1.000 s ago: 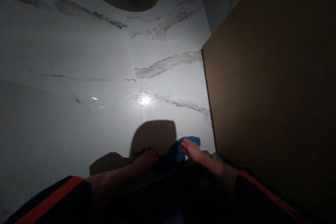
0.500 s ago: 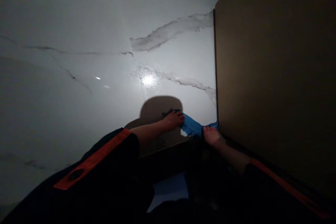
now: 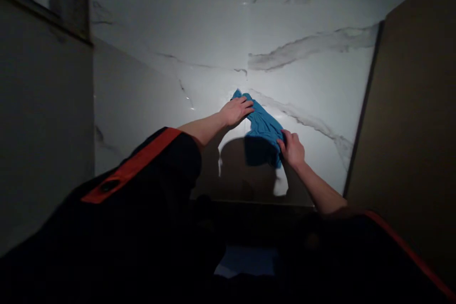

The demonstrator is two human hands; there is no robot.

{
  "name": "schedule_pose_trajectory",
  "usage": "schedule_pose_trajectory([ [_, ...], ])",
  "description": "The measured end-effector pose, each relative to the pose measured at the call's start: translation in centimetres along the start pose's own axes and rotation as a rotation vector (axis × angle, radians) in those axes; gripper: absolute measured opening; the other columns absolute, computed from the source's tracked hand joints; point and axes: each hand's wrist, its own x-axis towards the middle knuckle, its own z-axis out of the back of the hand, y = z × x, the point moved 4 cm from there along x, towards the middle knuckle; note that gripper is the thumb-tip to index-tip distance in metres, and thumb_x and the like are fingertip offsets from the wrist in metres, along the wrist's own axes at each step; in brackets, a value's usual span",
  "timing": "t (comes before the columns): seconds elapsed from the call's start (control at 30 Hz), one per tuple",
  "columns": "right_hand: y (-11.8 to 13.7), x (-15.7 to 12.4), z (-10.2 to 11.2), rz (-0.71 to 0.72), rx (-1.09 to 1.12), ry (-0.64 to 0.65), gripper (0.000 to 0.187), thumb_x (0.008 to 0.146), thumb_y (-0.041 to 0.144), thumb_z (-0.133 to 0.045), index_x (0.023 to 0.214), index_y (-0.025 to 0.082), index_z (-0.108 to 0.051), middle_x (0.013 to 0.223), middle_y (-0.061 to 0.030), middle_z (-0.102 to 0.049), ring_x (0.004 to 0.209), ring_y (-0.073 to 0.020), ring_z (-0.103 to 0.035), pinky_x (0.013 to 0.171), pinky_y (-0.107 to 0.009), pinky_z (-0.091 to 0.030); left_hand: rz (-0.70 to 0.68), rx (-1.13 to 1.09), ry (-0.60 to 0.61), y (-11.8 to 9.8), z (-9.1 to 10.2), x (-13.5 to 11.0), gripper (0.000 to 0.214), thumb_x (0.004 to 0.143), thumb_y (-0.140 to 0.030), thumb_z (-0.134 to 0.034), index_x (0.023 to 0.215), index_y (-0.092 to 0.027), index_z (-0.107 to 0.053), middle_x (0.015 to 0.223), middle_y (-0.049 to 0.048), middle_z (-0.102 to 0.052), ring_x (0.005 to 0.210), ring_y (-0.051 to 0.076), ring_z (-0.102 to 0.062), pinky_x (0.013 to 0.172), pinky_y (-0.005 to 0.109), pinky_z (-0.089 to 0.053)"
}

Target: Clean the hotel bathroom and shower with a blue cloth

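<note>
Blue cloth (image 3: 261, 126) is out in the open now, high on the veined tile (image 3: 306, 57), no longer bunched low against the brown panel (image 3: 402, 118). It has gone from a tight twist between my hands to a longer, looser strip. My left hand (image 3: 237, 111) is on its upper end, palm down, fingers nearly flat and together, pressing rather than clutching, and the tip pokes out just past them at 12 o'clock. From that hand the cloth runs off toward 4 o'clock. My right hand (image 3: 292, 148) sits at the lower edge with the cloth at its 10 o'clock, fingers half curled over the fabric; I can't tell from here whether the thumb is pinching or just resting. So the cloth lies on the tile touching both hands, its lower end reaching into my shadow (image 3: 245, 171). My view has swung too: a dark panel (image 3: 46, 104) has come in at 9 o'clock, with the brown panel standing off at 3 o'clock. My left sleeve (image 3: 160, 161), black with an orange stripe, fills 7 o'clock, and a pale blue patch (image 3: 245, 261) shows at 6 o'clock, too dim to name.
</note>
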Motion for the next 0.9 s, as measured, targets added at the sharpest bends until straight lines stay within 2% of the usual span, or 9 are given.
schedule_pose_trajectory([
  [0.1, 5.6, 5.0, -1.1, 0.275, -0.049, -0.01, 0.052, 0.102, 0.025, -0.042, 0.153, 0.023, -0.048, 0.126, -0.0135, -0.055, 0.107, -0.0255, -0.054, 0.088, -0.035, -0.05, 0.255, -0.004, -0.03, 5.7, -0.4, -6.0, 0.046, 0.105, -0.016, -0.039, 0.149, -0.013, -0.052, 0.158, 0.0128, -0.041, 0.143, 0.03, -0.033, 0.121, 0.047, -0.031],
  [0.2, 14.3, 5.1, -4.5, 0.578, -0.137, 0.103, 0.056, 0.103, 0.014, -0.035, 0.155, 0.029, -0.048, 0.131, -0.014, -0.054, 0.111, -0.0275, -0.049, 0.094, -0.039, -0.045, 0.617, -0.103, -0.021, 7.3, -3.1, -19.0, 0.049, 0.101, -0.008, -0.042, 0.15, -0.01, -0.049, 0.16, 0.0141, -0.035, 0.146, 0.029, -0.03, 0.123, 0.046, -0.028],
  [0.3, 20.1, 1.8, -7.1, 0.851, -0.18, 0.264, 0.057, 0.104, 0.013, -0.033, 0.154, 0.036, -0.048, 0.139, -0.0123, -0.053, 0.116, -0.0293, -0.047, 0.097, -0.043, -0.041, 0.892, -0.172, 0.024, 2.7, -6.9, -30.2, 0.051, 0.098, -0.004, -0.042, 0.149, -0.003, -0.045, 0.156, 0.0198, -0.036, 0.14, 0.029, -0.039, 0.12, 0.048, -0.033],
  [0.37, 20.1, -0.5, -7.7, 0.983, -0.19, 0.369, 0.056, 0.104, 0.016, -0.036, 0.154, 0.038, -0.048, 0.147, -0.0093, -0.05, 0.124, -0.0308, -0.044, 0.104, -0.046, -0.038, 0.979, -0.216, 0.084, -2.2, -9.8, -33.4, 0.05, 0.095, -0.005, -0.045, 0.145, 0.001, -0.048, 0.149, 0.0222, -0.042, 0.132, 0.028, -0.046, 0.117, 0.047, -0.039],
  [0.5, 10.2, -3.4, -6.1, 0.991, -0.227, 0.529, 0.056, 0.104, 0.016, -0.038, 0.153, 0.039, -0.049, 0.156, -0.0047, -0.045, 0.135, -0.0323, -0.036, 0.115, -0.05, -0.029, 0.956, -0.364, 0.21, -13.3, -14.9, -30.5, 0.047, 0.096, -0.012, -0.049, 0.142, -0.004, -0.052, 0.146, 0.0208, -0.048, 0.135, 0.029, -0.047, 0.119, 0.044, -0.039],
  [0.67, -10.0, -9.4, -0.2, 0.648, -0.297, 0.605, 0.054, 0.1, 0.015, -0.04, 0.148, 0.034, -0.057, 0.151, -0.0092, -0.051, 0.134, -0.0317, -0.04, 0.113, -0.047, -0.034, 0.722, -0.546, 0.325, -26.9, -17.7, -18.4, 0.053, 0.098, -0.025, -0.052, 0.149, -0.008, -0.049, 0.16, 0.0228, -0.038, 0.148, 0.037, -0.035, 0.122, 0.052, -0.034],
  [0.73, -15.6, -13.4, 1.0, 0.422, -0.327, 0.613, 0.051, 0.1, 0.019, -0.042, 0.147, 0.029, -0.059, 0.145, -0.0122, -0.056, 0.128, -0.0307, -0.047, 0.111, -0.045, -0.038, 0.625, -0.598, 0.33, -30.7, -18.1, -13.7, 0.051, 0.098, -0.03, -0.053, 0.144, -0.009, -0.055, 0.155, 0.0214, -0.044, 0.146, 0.037, -0.038, 0.12, 0.05, -0.036],
  [0.8, -17.6, -17.0, 0.7, 0.178, -0.341, 0.581, 0.046, 0.102, 0.03, -0.044, 0.143, 0.022, -0.061, 0.141, -0.0149, -0.059, 0.124, -0.0308, -0.052, 0.112, -0.046, -0.04, 0.566, -0.635, 0.317, -33.0, -18.5, -10.2, 0.049, 0.097, -0.037, -0.057, 0.136, -0.009, -0.061, 0.147, 0.0212, -0.052, 0.141, 0.038, -0.043, 0.117, 0.051, -0.04],
  [0.9, -13.0, -19.1, -2.5, -0.058, -0.211, 0.552, 0.045, 0.103, 0.042, -0.044, 0.127, 0.013, -0.068, 0.13, -0.0195, -0.065, 0.127, -0.0338, -0.054, 0.114, -0.048, -0.038, 0.572, -0.689, 0.295, -33.1, -19.3, -8.4, 0.047, 0.094, -0.038, -0.061, 0.129, -0.007, -0.065, 0.137, 0.023, -0.06, 0.134, 0.037, -0.049, 0.114, 0.05, -0.042],
])
